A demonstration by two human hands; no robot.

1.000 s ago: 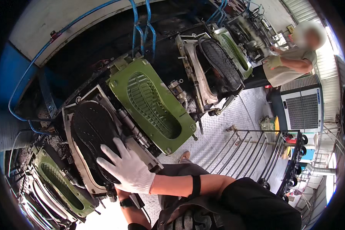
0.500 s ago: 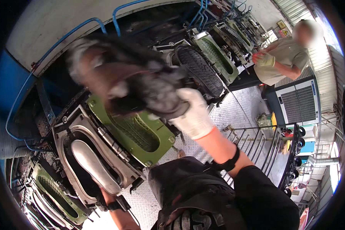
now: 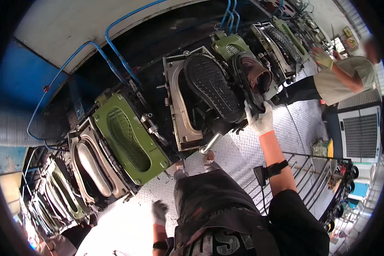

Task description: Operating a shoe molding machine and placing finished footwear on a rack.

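My right hand [image 3: 261, 120], in a white glove, grips one end of a black and brown shoe [image 3: 257, 73]. That shoe is raised over the far part of a green mould plate [image 3: 231, 40]. Just left of it, a black treaded sole [image 3: 211, 87] faces up on an open metal mould frame [image 3: 173, 81]. Low in the view, my left hand [image 3: 159, 212] hangs over the floor, dark and smeared by motion. Its fingers cannot be made out clearly, and no thing shows in it.
A green mould half [image 3: 148, 160] and a silver shoe last [image 3: 93, 166] in its frame stand to the left. Blue bent pipes [image 3: 109, 36] rise behind. At the right are a co-worker in a light shirt [image 3: 339, 83], a black rack [image 3: 318, 170] and a grey cooler unit [image 3: 360, 132].
The view has swung to the right. My right hand has carried the shoe away from the nearer green mould. My left hand has left the silver last and come over the floor.
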